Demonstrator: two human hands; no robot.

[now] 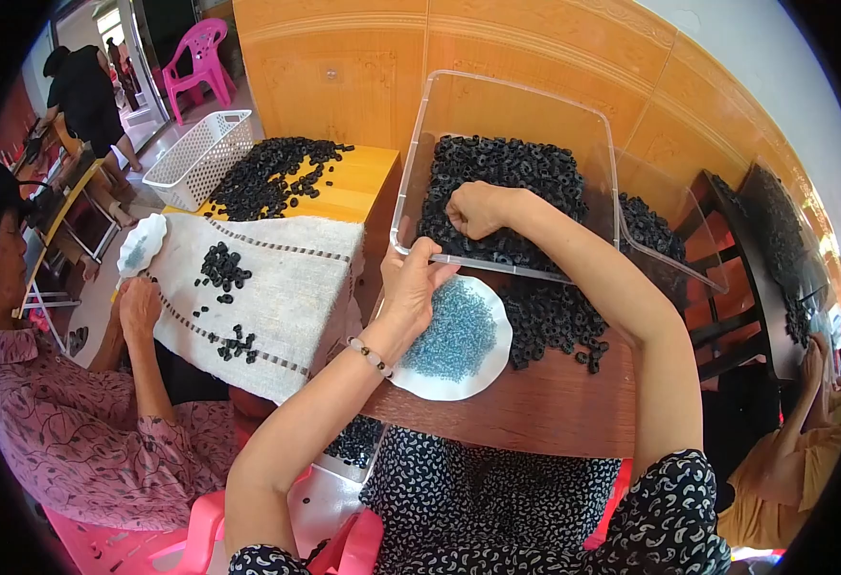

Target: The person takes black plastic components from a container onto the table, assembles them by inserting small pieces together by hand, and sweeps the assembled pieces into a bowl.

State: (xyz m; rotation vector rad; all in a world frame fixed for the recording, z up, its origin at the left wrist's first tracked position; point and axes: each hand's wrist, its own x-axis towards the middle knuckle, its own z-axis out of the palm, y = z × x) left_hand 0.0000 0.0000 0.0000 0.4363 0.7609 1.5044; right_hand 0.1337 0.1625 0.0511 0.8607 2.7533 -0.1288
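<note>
Indoors, my right grip (483,211) dips into a clear bin (521,110), curled over the black pieces (507,158) heaped inside; its fingertips are hidden, so I cannot tell whether they clamp one. My left grip (409,292) is at the bin's near rim, though whether it is closed on anything I cannot tell. On my side of the bin, a scalloped white plate (449,391) of blue beads (454,335) sits on the brown surface (535,412), with loose black pieces (555,321) beside it. Left of the bin, a co-worker's hand (140,305) is near a pale striped cloth (291,268).
</note>
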